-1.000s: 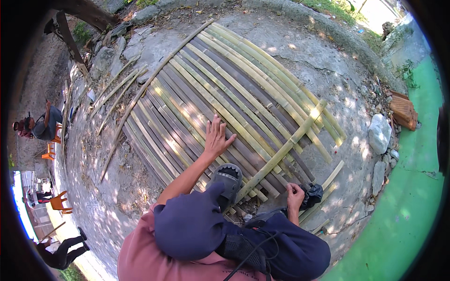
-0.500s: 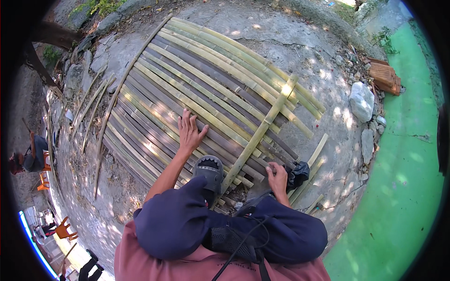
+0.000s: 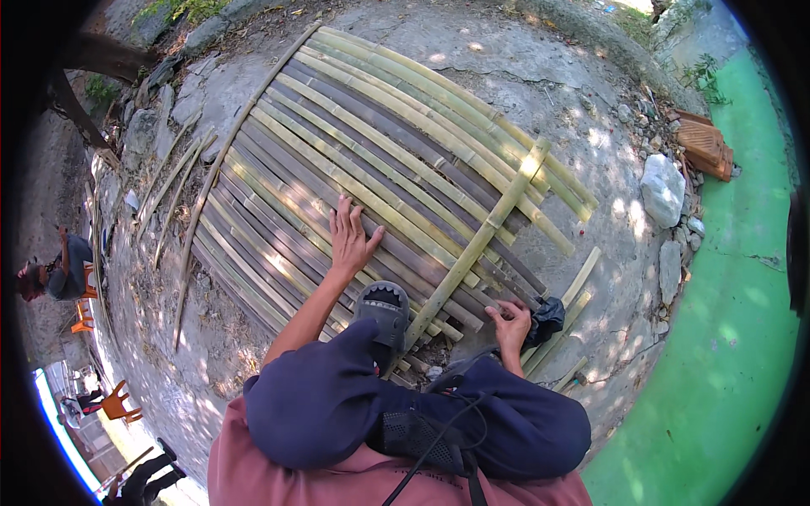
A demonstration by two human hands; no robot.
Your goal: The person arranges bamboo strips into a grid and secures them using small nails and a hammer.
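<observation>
A mat of split bamboo slats (image 3: pixel 371 181), some pale green and others dark brown, lies on the ground before me. A pale bamboo crosspiece (image 3: pixel 477 244) spans its near right end, and a thin brown pole (image 3: pixel 221 160) edges its far left. My left hand (image 3: pixel 353 240) rests on the middle slats, fingers spread and holding nothing. At the slat ends beyond the crosspiece is my right hand (image 3: pixel 510 331). Its fingers are bent, thumb close to the index; whatever they pinch is too small to name. A crumpled black plastic bag (image 3: pixel 548 315) touches that hand. My shod foot (image 3: pixel 381 312) presses on the slats.
Loose bamboo strips (image 3: pixel 567 308) lie right of the bag, and others (image 3: pixel 173 190) at far left. A whitish rock (image 3: pixel 662 191) and brown blocks (image 3: pixel 704 148) border a green strip (image 3: pixel 726 320). Another person (image 3: pixel 69 268) and an orange chair (image 3: pixel 118 403) appear at left.
The whole view has shifted slightly, so the mat appears a little farther right and lower. Both hands keep about the same places against the slats.
</observation>
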